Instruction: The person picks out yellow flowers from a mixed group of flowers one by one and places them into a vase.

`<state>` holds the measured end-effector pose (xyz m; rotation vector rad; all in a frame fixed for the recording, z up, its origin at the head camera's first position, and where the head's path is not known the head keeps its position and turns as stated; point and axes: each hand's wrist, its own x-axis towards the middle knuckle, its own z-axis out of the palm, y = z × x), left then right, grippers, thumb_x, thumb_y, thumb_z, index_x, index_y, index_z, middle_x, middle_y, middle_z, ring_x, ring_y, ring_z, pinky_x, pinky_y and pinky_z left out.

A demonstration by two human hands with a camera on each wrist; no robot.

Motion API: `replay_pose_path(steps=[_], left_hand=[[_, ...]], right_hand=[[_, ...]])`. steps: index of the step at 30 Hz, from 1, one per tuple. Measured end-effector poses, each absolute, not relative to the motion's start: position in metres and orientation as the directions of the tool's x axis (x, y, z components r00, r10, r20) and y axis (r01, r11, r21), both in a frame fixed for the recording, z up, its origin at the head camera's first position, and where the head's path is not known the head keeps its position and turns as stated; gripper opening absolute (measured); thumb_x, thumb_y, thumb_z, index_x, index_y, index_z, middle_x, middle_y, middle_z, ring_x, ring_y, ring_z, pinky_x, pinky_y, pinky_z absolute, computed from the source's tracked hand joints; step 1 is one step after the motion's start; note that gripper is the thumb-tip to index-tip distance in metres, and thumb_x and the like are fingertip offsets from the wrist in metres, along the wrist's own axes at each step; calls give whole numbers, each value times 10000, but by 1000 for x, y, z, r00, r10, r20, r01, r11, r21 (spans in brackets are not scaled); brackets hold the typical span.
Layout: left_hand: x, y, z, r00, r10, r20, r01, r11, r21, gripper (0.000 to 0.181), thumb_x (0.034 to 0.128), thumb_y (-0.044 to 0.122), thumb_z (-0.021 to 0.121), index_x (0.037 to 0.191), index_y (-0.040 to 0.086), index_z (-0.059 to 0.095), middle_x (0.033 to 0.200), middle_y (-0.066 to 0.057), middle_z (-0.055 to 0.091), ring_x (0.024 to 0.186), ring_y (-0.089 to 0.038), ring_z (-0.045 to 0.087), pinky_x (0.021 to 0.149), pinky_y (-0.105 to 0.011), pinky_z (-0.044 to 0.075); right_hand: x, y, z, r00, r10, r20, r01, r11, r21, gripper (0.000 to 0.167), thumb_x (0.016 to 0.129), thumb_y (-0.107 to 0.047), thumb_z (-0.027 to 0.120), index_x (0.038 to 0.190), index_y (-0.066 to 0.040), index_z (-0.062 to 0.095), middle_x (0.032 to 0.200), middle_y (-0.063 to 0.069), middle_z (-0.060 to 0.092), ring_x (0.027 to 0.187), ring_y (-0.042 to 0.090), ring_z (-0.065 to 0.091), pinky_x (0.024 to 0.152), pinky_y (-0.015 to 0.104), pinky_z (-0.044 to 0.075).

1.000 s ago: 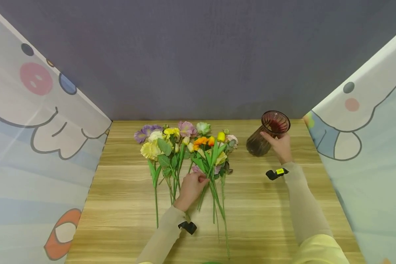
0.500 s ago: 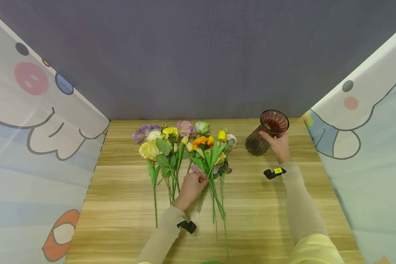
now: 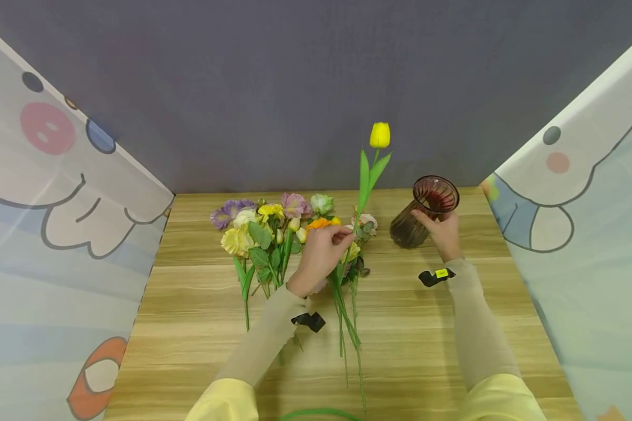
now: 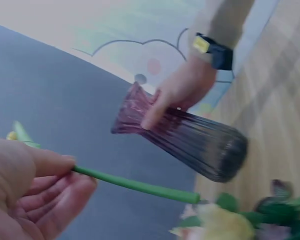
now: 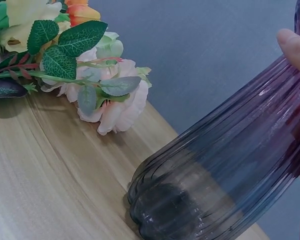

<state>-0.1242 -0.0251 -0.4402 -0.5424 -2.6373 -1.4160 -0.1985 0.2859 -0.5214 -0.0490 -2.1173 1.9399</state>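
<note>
A yellow tulip (image 3: 380, 135) with green leaves stands nearly upright above the flowers, its stem pinched between the thumb and fingers of my left hand (image 3: 323, 254). In the left wrist view the lower end of the green stem (image 4: 140, 186) points toward the vase and hangs free. My right hand (image 3: 445, 234) grips a ribbed, purple-tinted glass vase (image 3: 412, 225) just below its flared mouth. The vase leans to the right, its base touching the table in the right wrist view. No stem shows inside it.
Loose artificial flowers lie on the wooden table (image 3: 189, 327) left of the vase, among them a pale yellow bloom (image 3: 238, 240), a purple one (image 3: 232, 211) and a pink one (image 5: 121, 102). A grey panel (image 3: 316, 99) rises behind; printed cloth (image 3: 600, 234) flanks both sides.
My left hand has risen and moved slightly right and away from me, lifting the yellow tulip out of the flowers. My right hand still holds the tilted vase in nearly the same place.
</note>
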Motion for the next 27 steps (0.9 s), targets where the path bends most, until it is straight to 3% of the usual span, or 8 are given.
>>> replay_pose_path(steps=[7,16,22,27], left_hand=[[-165,-2,-404,-868,233,438,496,375,783,222,1007,164,700,1100,-25,769,922,-115,777,769,-177,720,704,-214,579],[-213,47,-385,-778,90,621,621,258,740,189,995,163,718,1073,1,778,920,-104,786,787,-152,734,742,-146,564],[-232,75,-373,-740,80,667,668,205,716,182,991,136,718,1082,-9,780,953,-113,790,815,-138,740,773,-125,556],[-234,95,-373,-785,188,591,620,238,748,223,1002,181,709,1141,21,778,1018,-78,794,867,-81,734,796,-99,535]], right_hand=[[-199,285,-521,-968,206,144,-126,96,-987,488,876,-101,835,1321,-101,637,1148,-76,681,1050,66,600,903,178,456],[-191,276,-505,-969,190,161,-145,97,-985,453,882,-64,813,1302,-44,645,1091,-62,678,951,67,586,859,203,456],[-186,271,-498,-966,182,182,-172,74,-982,436,878,-53,810,1277,1,640,1058,-62,684,940,74,593,851,196,463],[-187,273,-501,-962,187,198,-192,48,-980,411,890,-27,792,1275,-17,649,1070,-50,692,981,90,608,890,204,472]])
